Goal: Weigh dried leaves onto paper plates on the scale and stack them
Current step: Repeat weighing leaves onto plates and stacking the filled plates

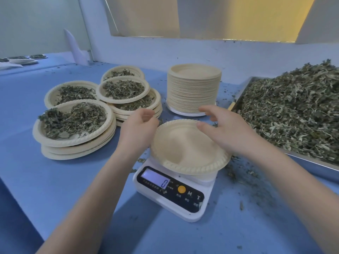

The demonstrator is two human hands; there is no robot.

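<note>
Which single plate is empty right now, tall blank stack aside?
The plate on the scale, between both hands. It holds no leaves; each plate in the stacks to its left is topped with dried leaves.

An empty paper plate [187, 149] sits on the white scale [174, 195], whose display reads 0. The left hand [139, 127] hovers at the plate's left rim, fingers loosely curled, holding nothing. The right hand [225, 129] rests its thumb on the far rim. Leaf-filled plates [73, 121] stand stacked to the left, an unused plate stack [193, 88] behind, and a tray of dried leaves [293, 110] to the right.
</note>
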